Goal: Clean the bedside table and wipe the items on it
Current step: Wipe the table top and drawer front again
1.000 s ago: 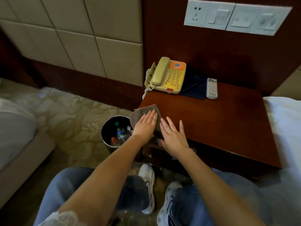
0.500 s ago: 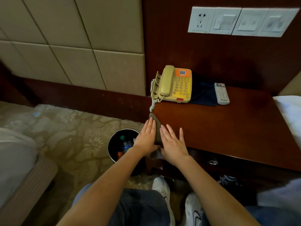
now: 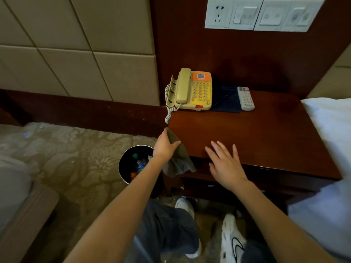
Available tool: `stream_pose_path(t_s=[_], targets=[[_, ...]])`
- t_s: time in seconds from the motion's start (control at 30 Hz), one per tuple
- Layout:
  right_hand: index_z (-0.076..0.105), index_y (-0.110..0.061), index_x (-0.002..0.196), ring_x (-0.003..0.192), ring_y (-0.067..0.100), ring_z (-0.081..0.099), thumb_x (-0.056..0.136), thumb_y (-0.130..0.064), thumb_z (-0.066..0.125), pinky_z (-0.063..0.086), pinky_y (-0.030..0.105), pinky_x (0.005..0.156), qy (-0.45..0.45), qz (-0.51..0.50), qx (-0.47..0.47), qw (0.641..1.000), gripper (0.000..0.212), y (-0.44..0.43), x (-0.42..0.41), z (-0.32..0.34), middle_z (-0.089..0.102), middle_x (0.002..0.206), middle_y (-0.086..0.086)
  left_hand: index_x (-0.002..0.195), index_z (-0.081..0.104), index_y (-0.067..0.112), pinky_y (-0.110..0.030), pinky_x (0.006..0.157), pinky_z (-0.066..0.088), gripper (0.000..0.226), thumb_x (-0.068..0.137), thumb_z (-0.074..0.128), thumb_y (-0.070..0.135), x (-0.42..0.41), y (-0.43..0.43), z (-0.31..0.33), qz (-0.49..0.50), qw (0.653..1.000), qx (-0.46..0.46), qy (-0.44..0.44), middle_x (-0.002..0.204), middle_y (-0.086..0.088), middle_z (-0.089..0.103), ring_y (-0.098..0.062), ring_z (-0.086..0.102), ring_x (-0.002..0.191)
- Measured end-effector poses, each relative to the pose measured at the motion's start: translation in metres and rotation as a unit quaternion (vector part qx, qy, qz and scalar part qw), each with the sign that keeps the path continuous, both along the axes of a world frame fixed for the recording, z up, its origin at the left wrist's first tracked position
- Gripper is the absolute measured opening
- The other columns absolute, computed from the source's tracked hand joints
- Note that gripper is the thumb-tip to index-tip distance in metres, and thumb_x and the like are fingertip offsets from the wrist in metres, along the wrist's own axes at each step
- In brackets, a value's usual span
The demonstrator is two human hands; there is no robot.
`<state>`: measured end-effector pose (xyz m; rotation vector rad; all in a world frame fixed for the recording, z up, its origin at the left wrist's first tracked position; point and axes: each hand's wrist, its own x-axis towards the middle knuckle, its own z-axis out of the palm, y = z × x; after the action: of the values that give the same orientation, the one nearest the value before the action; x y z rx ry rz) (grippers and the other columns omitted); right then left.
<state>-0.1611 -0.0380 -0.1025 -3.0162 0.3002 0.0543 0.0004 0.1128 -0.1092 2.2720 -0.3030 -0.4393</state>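
Note:
My left hand (image 3: 164, 145) holds a grey-brown cloth (image 3: 178, 162) at the front left corner of the dark wooden bedside table (image 3: 266, 130); the cloth hangs down over the table's edge. My right hand (image 3: 224, 164) is spread flat with straight fingers over the table's front edge, apart from the cloth. At the back of the table stand a yellow telephone (image 3: 191, 90) with an orange top, a dark blue folder (image 3: 226, 99) and a white remote control (image 3: 246, 98).
A round black bin (image 3: 136, 164) with bottles inside stands on the patterned carpet left of the table. White bedding (image 3: 330, 126) borders the table on the right. Another bed's edge (image 3: 17, 186) is at far left. Wall sockets (image 3: 262, 15) sit above.
My left hand has slid the cloth off the table's corner so it now hangs over the edge. My right hand has moved right, away from the cloth. The view has moved closer.

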Motion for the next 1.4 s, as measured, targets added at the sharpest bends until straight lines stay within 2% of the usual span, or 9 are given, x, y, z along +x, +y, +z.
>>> stream_pose_path(t_s=[0.1,0.3,0.6,0.73,0.93,1.07,1.17,1.3,1.4], targets=[[0.017,-0.025,0.152,0.148,0.019,-0.002,0.100,-0.031,0.037,-0.004,0.054,0.116,-0.012,0.010,-0.002,1.000,0.055,0.002,0.007,-0.001,0.007,0.161,0.000,0.150,0.021,0.014,-0.039,0.108,0.039,0.077,0.088,0.065,0.028,-0.011,0.016,0.004,-0.016,1.000,0.010,0.007,0.146,-0.008,0.040,-0.024,0.041,0.132],[0.023,-0.024,0.150,0.148,0.019,0.003,0.100,-0.029,0.037,-0.005,0.053,0.116,-0.048,0.061,0.033,0.996,0.052,0.032,0.014,-0.010,0.011,0.160,0.001,0.147,0.030,0.013,-0.028,0.105,0.034,0.067,0.090,0.063,0.025,-0.052,0.039,-0.020,0.091,0.989,-0.120,0.018,0.146,-0.006,0.042,-0.019,0.038,0.135],[0.033,-0.021,0.147,0.147,0.020,0.014,0.098,-0.027,0.044,-0.004,0.052,0.115,-0.089,0.050,0.025,0.994,0.050,0.016,0.012,-0.016,0.024,0.157,0.004,0.143,0.038,0.008,-0.015,0.091,0.032,0.054,0.093,0.058,0.016,-0.048,0.048,-0.030,0.047,0.995,-0.088,-0.006,0.137,-0.007,0.052,-0.018,0.045,0.129],[0.037,-0.019,0.145,0.146,0.021,0.019,0.097,-0.025,0.046,0.000,0.054,0.115,-0.100,0.062,0.020,0.993,0.049,0.020,0.020,-0.020,0.029,0.155,0.006,0.141,0.041,0.009,-0.009,0.088,0.033,0.050,0.094,0.057,0.016,-0.046,0.050,-0.037,0.040,0.994,-0.104,-0.006,0.126,0.006,0.053,-0.005,0.045,0.120],[0.040,-0.019,0.144,0.144,0.022,0.024,0.096,-0.024,0.048,0.003,0.056,0.115,-0.111,0.069,0.016,0.991,0.048,0.020,0.027,-0.023,0.033,0.153,0.006,0.103,0.059,0.011,-0.024,0.081,0.049,0.012,0.094,0.057,0.018,-0.042,0.053,-0.075,0.059,0.993,-0.098,0.036,0.096,0.000,0.063,-0.021,0.063,0.100],[0.047,-0.017,0.139,0.141,0.024,0.032,0.093,-0.021,0.054,0.009,0.058,0.114,-0.132,0.080,0.003,0.988,0.046,0.014,0.026,-0.025,0.041,0.148,0.008,0.120,0.059,0.014,-0.034,0.092,0.050,0.032,0.091,0.061,0.026,-0.035,0.051,-0.101,0.028,0.997,-0.070,0.027,0.113,-0.001,0.066,-0.019,0.061,0.108],[0.047,-0.017,0.139,0.140,0.023,0.033,0.093,-0.021,0.054,0.008,0.057,0.114,-0.133,0.077,-0.004,0.988,0.046,0.009,0.026,-0.027,0.041,0.147,0.007,0.131,0.053,0.023,-0.047,0.103,0.043,0.046,0.088,0.061,0.038,-0.024,0.056,-0.123,0.002,1.000,0.001,-0.006,0.135,-0.004,0.055,-0.024,0.050,0.126],[0.046,-0.017,0.139,0.140,0.023,0.033,0.093,-0.021,0.053,0.006,0.057,0.114,-0.126,0.077,-0.003,0.989,0.047,0.010,0.026,-0.030,0.041,0.148,0.007,0.133,0.053,0.025,-0.048,0.113,0.027,0.043,0.092,0.057,0.035,-0.021,0.058,-0.125,-0.052,0.994,0.076,-0.066,0.150,-0.003,0.038,-0.024,0.025,0.143],[0.047,-0.016,0.138,0.140,0.024,0.034,0.093,-0.020,0.054,0.007,0.057,0.114,-0.124,0.084,-0.008,0.989,0.046,0.008,0.024,-0.030,0.042,0.147,0.008,0.135,0.051,0.026,-0.050,0.114,0.026,0.043,0.093,0.055,0.034,-0.020,0.059,-0.129,-0.063,0.990,0.075,-0.102,0.151,0.005,0.036,-0.022,0.020,0.145]])
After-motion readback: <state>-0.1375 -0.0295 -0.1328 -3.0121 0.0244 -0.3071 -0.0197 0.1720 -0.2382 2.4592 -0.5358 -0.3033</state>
